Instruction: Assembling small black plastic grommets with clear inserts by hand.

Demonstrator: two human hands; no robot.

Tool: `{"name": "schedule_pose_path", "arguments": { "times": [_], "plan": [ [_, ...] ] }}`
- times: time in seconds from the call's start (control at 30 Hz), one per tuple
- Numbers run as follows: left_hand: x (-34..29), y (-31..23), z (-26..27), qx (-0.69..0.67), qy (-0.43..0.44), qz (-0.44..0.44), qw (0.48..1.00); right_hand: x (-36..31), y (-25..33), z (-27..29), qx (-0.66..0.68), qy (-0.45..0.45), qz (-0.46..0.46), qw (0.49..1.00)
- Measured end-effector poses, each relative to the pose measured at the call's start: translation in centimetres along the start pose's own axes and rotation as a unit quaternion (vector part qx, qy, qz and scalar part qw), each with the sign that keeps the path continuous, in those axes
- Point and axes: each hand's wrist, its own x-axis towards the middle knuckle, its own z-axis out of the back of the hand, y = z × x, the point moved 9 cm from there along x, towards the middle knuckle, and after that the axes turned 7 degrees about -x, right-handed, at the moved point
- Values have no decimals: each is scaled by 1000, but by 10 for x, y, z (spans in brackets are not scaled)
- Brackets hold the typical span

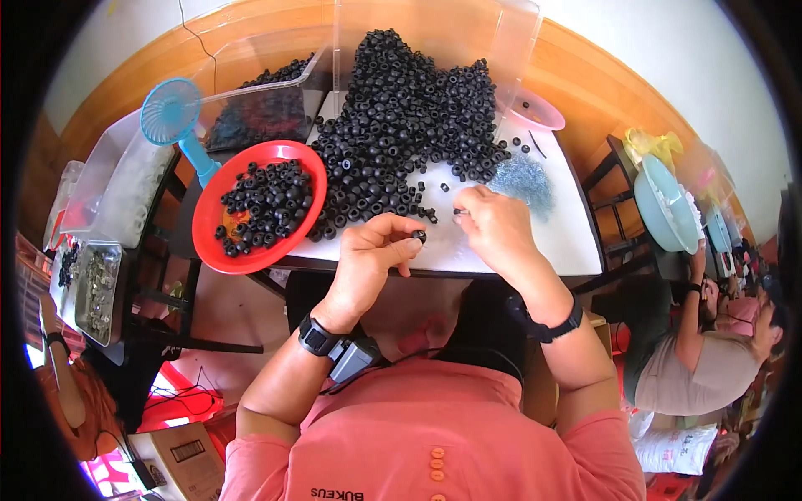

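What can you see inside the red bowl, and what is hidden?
The red bowl holds small black pieces, with an orange patch showing among them. Whatever lies beneath them cannot be seen.

Hand-held component: one black part (419, 236), compact, rounded and glossy, gripped between the thumb and index finger of the left hand (368, 249). The part is raised over the front edge of the worktop (576, 242); the fingers cover its near side, and the direction of its bore cannot be determined.

Second component: one small dark part (457, 212), pinched at the fingertips of the right hand (499, 227) and mostly concealed. Its shape is too small to determine.

Loose components: a heap of black beads (397, 117), rounded and hollow with open bores, lies on the worktop ahead of the hands. The beads lie at mixed angles, piled high at the rear and thinning toward the front.
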Motion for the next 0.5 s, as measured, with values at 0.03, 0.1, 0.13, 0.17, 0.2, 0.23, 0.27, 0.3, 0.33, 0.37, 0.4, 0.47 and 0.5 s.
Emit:
{"name": "schedule_pose_path", "arguments": {
  "times": [0.03,0.1,0.13,0.17,0.2,0.23,0.27,0.3,0.33,0.37,0.4,0.47,0.5],
  "plan": [
    [0,-1,-1,2,0,-6,1000,-8,-5,3,-2,0,-3,1000],
    [0,-2,-3,8,3,1,1000,-23,-22,5,-23,15,-44,999],
    [0,-1,-5,15,3,8,1000,-28,-26,5,-23,14,-49,998],
    [0,-1,-6,17,7,9,1000,-33,-33,5,-30,4,-65,997],
    [-1,-2,-6,34,4,5,999,-37,-38,5,-37,-6,-81,996],
    [0,-3,-7,51,3,1,999,-40,-41,5,-38,-8,-86,996],
    [0,-5,-9,55,6,-6,998,-40,-41,6,-51,-17,-82,995],
    [0,-4,-12,57,11,-5,998,-40,-40,7,-64,-27,-78,995],
    [0,-4,-10,71,1,-5,997,-40,-41,5,-63,-29,-80,994],
    [0,-3,-10,86,-9,-4,996,-40,-43,3,-63,-32,-86,994],
    [-1,-4,-13,88,-7,-5,996,-40,-44,3,-63,-35,-93,993],
    [-6,-9,-23,65,13,-27,997,-39,-40,5,-69,-25,-95,993],
    [-5,-8,-25,67,12,-27,997,-39,-40,5,-78,-13,-97,992]
  ]
}}
